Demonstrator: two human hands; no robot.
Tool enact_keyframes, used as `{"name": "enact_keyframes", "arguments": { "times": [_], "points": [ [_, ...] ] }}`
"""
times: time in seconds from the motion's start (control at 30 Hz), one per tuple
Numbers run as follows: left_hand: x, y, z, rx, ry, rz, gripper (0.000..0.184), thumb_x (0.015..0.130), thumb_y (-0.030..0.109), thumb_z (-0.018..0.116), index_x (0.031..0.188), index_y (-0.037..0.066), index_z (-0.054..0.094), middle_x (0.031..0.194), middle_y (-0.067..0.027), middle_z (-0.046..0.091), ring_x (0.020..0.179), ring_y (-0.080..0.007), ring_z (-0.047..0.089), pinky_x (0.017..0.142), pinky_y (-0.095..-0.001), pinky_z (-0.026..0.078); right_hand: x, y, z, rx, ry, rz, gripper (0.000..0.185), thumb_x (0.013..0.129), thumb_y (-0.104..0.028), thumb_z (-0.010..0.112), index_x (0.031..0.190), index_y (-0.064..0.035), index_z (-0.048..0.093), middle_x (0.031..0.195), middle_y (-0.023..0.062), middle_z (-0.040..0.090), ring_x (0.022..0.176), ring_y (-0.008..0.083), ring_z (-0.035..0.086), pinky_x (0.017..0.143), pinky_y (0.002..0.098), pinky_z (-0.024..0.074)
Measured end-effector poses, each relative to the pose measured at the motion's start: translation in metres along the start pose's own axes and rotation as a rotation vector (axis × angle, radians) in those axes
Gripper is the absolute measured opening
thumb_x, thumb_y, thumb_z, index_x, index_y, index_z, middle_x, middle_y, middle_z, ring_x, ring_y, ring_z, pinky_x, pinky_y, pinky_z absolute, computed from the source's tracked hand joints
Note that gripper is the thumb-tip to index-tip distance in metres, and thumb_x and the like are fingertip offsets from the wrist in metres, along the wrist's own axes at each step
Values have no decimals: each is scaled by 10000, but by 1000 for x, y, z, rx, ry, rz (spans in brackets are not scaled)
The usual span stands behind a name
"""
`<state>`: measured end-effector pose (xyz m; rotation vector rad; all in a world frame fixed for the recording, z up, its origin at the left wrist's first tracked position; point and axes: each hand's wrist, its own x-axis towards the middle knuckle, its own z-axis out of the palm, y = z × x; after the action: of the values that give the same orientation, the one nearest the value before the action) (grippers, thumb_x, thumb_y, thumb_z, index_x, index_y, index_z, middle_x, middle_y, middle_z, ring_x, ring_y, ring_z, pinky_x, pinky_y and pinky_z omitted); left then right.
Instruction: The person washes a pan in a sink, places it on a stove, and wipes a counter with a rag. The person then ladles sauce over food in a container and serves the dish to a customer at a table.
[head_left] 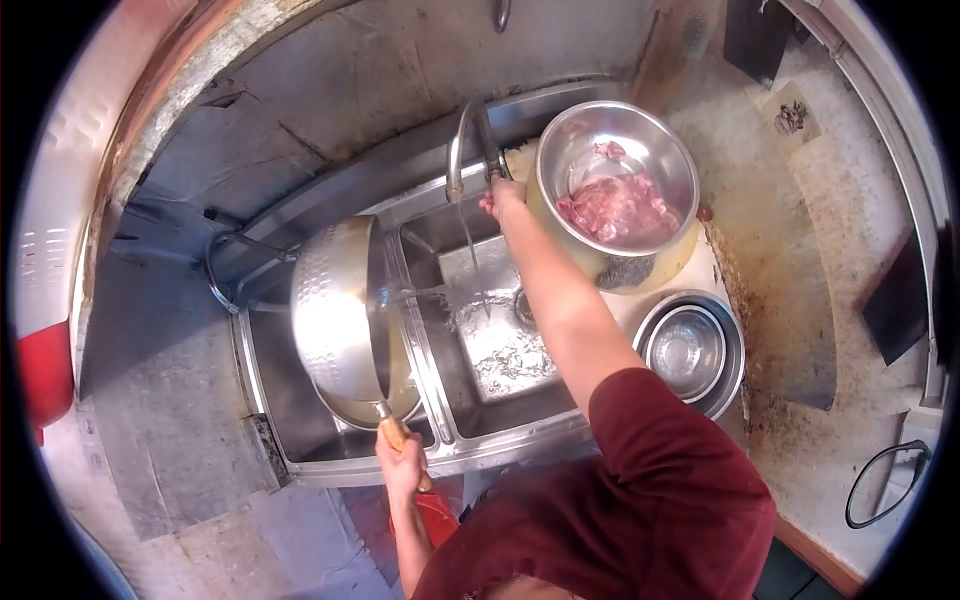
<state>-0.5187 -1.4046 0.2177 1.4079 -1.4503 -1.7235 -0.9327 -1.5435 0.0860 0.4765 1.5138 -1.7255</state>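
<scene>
My left hand [402,464] is wrapped around the wooden handle [391,432] of a large hammered metal pot [332,305]. The pot is tipped on its side over the left basin, its mouth facing right, and water spills from it towards the right basin [425,255]. At the back of the sink my right hand [503,197] is closed on the faucet's base, where the handle is; the fingers are partly hidden. A thin stream runs from the faucet [457,165] into the right basin. Beneath the pot, a round vessel [350,412] shows partly in the left basin.
Right of the sink, a metal bowl [683,150] holds raw pink meat [625,208]. Nested metal bowls [737,345] stand nearer to me. A second faucet [215,262] is at the left end. Something red [438,515] lies below the sink's front edge.
</scene>
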Motion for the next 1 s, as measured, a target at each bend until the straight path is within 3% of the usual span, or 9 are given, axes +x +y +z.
{"name": "enact_keyframes", "arguments": {
  "times": [0.1,0.33,0.5,0.6,0.7,0.77,0.9,0.93,1.0],
  "points": [
    [6,-11,-21,169,93,137,131,741,-16,482,802,54,389,538,-16,440,360,-81,394,326,-214,321,4,-4,-7,87,-80,84,180,852,-230,487,785,-63,487,461,26,396,333,157,411,288,250,310],
    [24,-9,-65,650,241,479,175,709,55,543,820,17,412,571,-145,493,513,-292,535,520,-363,430,48,2,-12,160,-266,228,219,870,-345,421,781,-155,483,492,2,395,367,145,427,298,250,345],
    [34,-15,-113,754,240,574,226,706,76,550,901,16,451,682,-193,558,643,-363,571,565,-382,440,-23,-4,-14,-158,-248,106,412,859,-427,376,1065,-76,441,623,100,539,487,234,569,354,306,453],
    [41,-22,-130,702,110,688,238,711,64,544,917,-11,452,712,-193,552,672,-354,571,593,-374,441,-92,15,-35,-417,-382,-231,559,821,-437,464,1182,-27,348,796,162,585,518,231,579,422,325,491],
    [47,-22,-139,696,-88,763,256,723,119,550,909,-30,456,711,-229,552,709,-416,549,585,-431,427,-179,66,-88,-619,-23,-939,461,768,-271,552,1112,13,440,796,129,566,704,214,568,598,329,471],
    [37,-12,-128,756,-187,945,238,729,123,542,888,-29,452,692,-219,542,697,-417,544,577,-435,422,-295,71,-148,-773,-82,-846,449,766,-248,560,1123,1,448,856,123,582,760,184,552,654,324,444],
    [18,-37,-92,648,-600,988,271,710,77,516,941,-55,465,771,-218,547,700,-357,555,599,-388,427,-451,117,-321,-666,-276,-849,466,850,-280,473,1230,-30,375,940,113,586,828,180,555,735,299,440],
    [32,41,-125,592,-734,1017,273,704,79,517,936,-55,462,762,-219,544,695,-354,554,591,-389,422,-538,98,-273,-405,-280,-753,481,856,-301,461,1253,-55,346,990,117,572,855,187,554,758,313,442],
    [-13,42,-107,521,-914,1127,278,692,84,517,926,-54,455,746,-219,538,684,-347,553,575,-393,410,-605,176,-343,362,-436,-793,563,860,-384,427,1314,-111,236,1132,142,508,931,212,548,807,341,445]
  ]
}}
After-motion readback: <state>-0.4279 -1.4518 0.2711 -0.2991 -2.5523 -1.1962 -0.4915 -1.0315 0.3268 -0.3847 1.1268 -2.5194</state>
